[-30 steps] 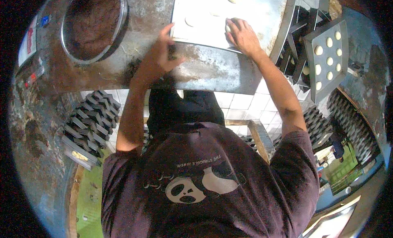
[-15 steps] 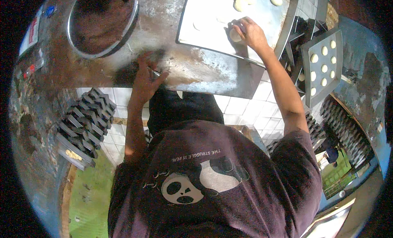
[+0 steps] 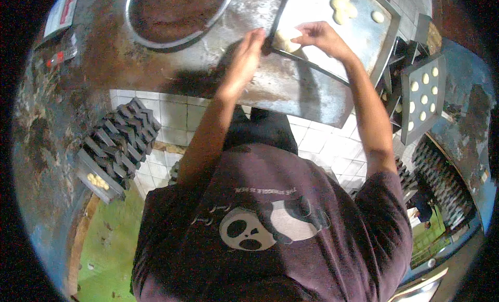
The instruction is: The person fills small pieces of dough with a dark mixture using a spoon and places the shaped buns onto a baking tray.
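Note:
My right hand [image 3: 325, 40] is over the near left corner of a metal baking tray [image 3: 332, 75], thumb and fingers pinched at a pale dough piece [image 3: 285, 39]. Glare blurs where the fingertips meet the dough. Farther back on the same tray lie a cluster of pale dough balls [image 3: 342, 10] and a single dough ball [image 3: 377, 16]. Just left of the tray corner, my left hand [image 3: 244, 62] is above the worn metal tabletop [image 3: 275, 83]. Its fingers are stretched out flat, slightly smeared, with nothing seen in them.
A round metal-rimmed pan [image 3: 169, 44] sits at the back left. To the right, a smaller tray [image 3: 413, 78] carries spaced dough balls on stacked trays. Another stack of dark trays [image 3: 122, 135] stands low on the left, with dough on one [image 3: 97, 181]. A red-marked clear packet [image 3: 62, 56] lies far left.
My left hand has moved right and forward from the table's near edge to beside the tray, fingers straightening. On the tray, my right hand has shifted toward its near left corner. The view has swung left.

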`<state>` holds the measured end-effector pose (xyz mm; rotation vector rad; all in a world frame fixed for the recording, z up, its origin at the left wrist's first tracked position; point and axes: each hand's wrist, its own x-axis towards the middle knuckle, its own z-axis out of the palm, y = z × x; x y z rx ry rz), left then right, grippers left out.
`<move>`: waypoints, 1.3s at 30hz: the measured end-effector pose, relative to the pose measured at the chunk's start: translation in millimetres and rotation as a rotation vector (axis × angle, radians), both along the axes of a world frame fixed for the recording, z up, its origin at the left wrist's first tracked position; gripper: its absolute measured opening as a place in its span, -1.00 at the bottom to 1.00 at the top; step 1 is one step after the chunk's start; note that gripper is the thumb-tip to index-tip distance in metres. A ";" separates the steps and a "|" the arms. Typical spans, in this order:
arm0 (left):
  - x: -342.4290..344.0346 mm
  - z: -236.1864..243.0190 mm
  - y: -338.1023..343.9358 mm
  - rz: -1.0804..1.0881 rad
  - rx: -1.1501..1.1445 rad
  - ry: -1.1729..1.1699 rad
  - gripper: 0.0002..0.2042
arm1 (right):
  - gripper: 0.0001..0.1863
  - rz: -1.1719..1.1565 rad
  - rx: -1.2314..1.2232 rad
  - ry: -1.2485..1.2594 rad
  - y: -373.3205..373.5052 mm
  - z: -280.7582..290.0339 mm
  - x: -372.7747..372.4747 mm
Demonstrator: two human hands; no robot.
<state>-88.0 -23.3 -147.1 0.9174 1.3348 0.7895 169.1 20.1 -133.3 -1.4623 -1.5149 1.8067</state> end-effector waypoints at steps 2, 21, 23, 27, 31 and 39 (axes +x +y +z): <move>9.2 29.3 11.9 -0.047 -0.091 -0.235 -0.40 | -0.69 -0.156 0.023 -0.021 -27.7 36.2 -48.9; -136.7 135.7 63.3 -0.080 0.105 -0.428 -0.48 | -0.55 -0.804 0.309 0.237 3.8 146.2 -256.3; -148.7 130.2 65.0 0.084 -0.052 -0.667 -0.52 | -0.47 -0.754 0.251 0.238 6.7 152.4 -264.6; -179.3 82.2 65.7 -0.217 0.206 -0.658 -0.65 | -0.42 -0.370 -0.041 0.387 7.0 196.1 -279.4; -195.6 64.6 37.2 -0.345 0.672 -0.227 -0.57 | -0.24 -0.257 0.317 -0.145 8.1 167.6 -282.9; -254.1 69.7 53.6 -0.421 0.725 0.313 -0.50 | -0.58 0.022 0.247 -1.001 -141.5 -96.6 -256.1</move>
